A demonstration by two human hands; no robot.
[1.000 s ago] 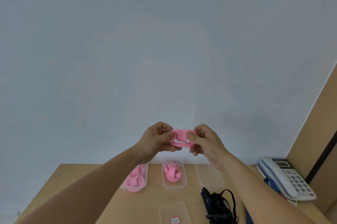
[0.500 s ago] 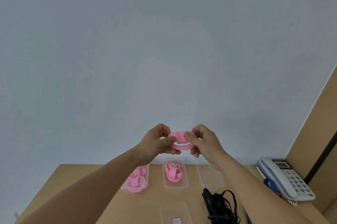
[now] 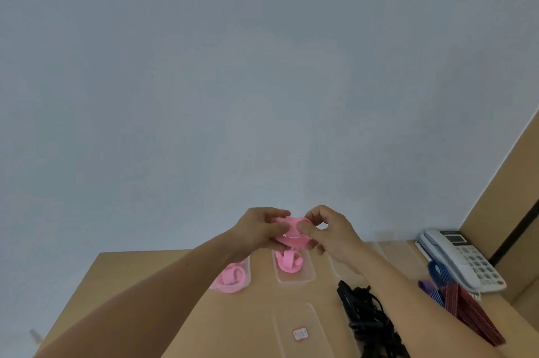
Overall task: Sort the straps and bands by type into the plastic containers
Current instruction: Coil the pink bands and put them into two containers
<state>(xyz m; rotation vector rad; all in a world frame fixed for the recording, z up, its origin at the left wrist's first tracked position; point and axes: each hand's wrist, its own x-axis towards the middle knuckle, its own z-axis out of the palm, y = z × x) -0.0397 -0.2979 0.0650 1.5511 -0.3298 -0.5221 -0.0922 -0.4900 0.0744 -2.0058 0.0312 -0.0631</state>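
Note:
Both hands hold one pink band point(image 3: 292, 231) in the air above the desk. My left hand point(image 3: 259, 231) pinches its left side and my right hand point(image 3: 328, 231) pinches its right side, thumbs on the front. Directly below them a clear plastic container point(image 3: 294, 277) holds pink bands point(image 3: 288, 263). A second clear container point(image 3: 246, 276) to its left also holds pink bands point(image 3: 230, 277). A tangle of black straps point(image 3: 366, 317) lies on the desk under my right forearm.
An empty clear container point(image 3: 303, 331) with a small red label lies near me. Another empty clear container point(image 3: 379, 249) sits at the back right. Blue, purple and dark red straps point(image 3: 458, 296) lie beside a white desk phone point(image 3: 460, 257). The wooden desk point(image 3: 122, 284) meets a pale wall.
Both hands have come down toward the middle container with the pink band, which now looks folded or twisted between my fingers. The view has tilted down, showing more desk.

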